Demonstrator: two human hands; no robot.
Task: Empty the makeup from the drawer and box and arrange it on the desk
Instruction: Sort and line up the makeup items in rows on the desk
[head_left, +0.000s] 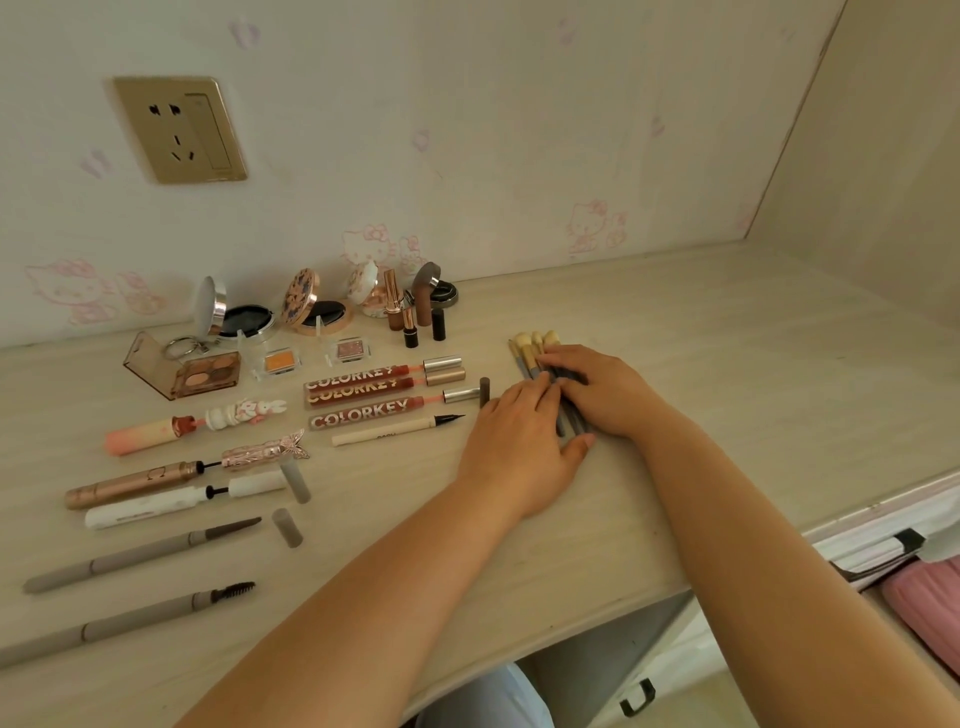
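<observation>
Several makeup brushes (531, 349) with pale bristles and grey handles lie side by side on the pale wooden desk (727, 395). My left hand (524, 441) rests flat on their lower ends, fingers pressing the handles. My right hand (602, 389) lies across the handles from the right, fingers spread over them. Left of the hands lie three COLORKEY lip glosses (363, 395), an eyeliner pen (395, 430), mascaras (156, 480), brow pencils (140, 553), an eyeshadow palette (202, 376) and open compacts (244, 317).
Lipsticks (410, 317) stand at the back by the wall. A wall socket (179, 130) sits above the desk on the left. An open drawer (883, 545) with pink fabric (930, 608) is at the lower right. A side panel closes the desk's right end.
</observation>
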